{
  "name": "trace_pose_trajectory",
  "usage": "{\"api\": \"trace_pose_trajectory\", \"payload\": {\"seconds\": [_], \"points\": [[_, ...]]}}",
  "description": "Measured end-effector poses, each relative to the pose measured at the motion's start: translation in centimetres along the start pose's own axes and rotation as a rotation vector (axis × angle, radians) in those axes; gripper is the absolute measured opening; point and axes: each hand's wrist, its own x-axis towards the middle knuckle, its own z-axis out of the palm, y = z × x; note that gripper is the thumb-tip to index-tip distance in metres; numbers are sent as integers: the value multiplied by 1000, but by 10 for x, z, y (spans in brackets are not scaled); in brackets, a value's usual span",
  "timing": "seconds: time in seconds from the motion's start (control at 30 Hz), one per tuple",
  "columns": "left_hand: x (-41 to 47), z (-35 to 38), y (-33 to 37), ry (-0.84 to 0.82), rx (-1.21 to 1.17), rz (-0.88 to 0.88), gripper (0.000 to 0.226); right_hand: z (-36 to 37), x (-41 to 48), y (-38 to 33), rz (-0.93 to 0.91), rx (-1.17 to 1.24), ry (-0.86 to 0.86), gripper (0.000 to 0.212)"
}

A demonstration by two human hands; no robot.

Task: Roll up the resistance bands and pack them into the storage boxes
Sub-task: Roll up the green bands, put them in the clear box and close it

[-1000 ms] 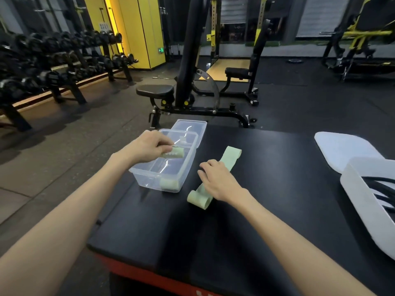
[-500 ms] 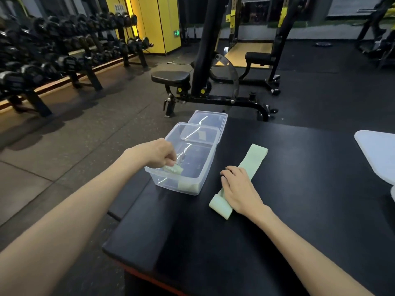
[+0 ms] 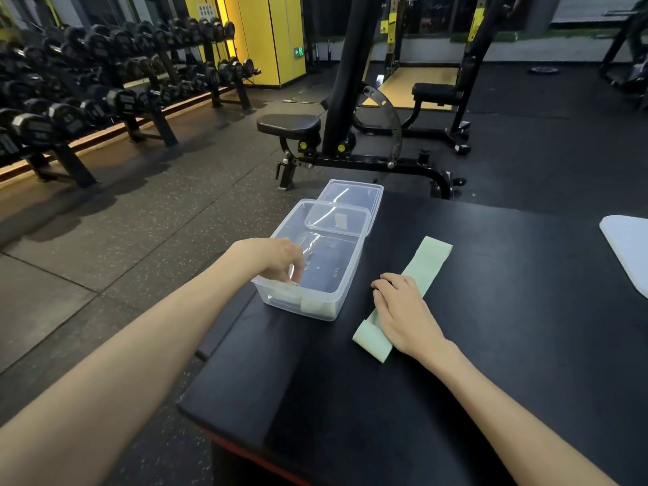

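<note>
A clear plastic storage box stands on the black table. One rolled pale green band lies at its near end. My left hand reaches down into the box's near left corner, fingers curled over a second rolled band that is mostly hidden beneath them. To the right of the box a flat pale green band stretches away from me, its near end folded over. My right hand rests flat on the near part of this band.
The box's clear lid lies behind it at the table's far edge. A white board sits at the table's right edge. Beyond the table are a black weight bench and a dumbbell rack on the left.
My left hand has lowered the rolled band from above the box's rim down into its near left corner. My right hand has stayed on the flat band.
</note>
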Motion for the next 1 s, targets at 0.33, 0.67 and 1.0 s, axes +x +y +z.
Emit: {"api": "trace_pose_trajectory", "payload": {"seconds": [0.33,0.67,1.0], "points": [[2,-3,5,6,14,34,34,-1,-2,0,-22,-4,33,31],[17,-6,22,-76,-23,-44,26,4,0,3,0,32,49,31],[6,-13,16,-96,-4,-19,32,5,3,11,83,223,42,30]]}}
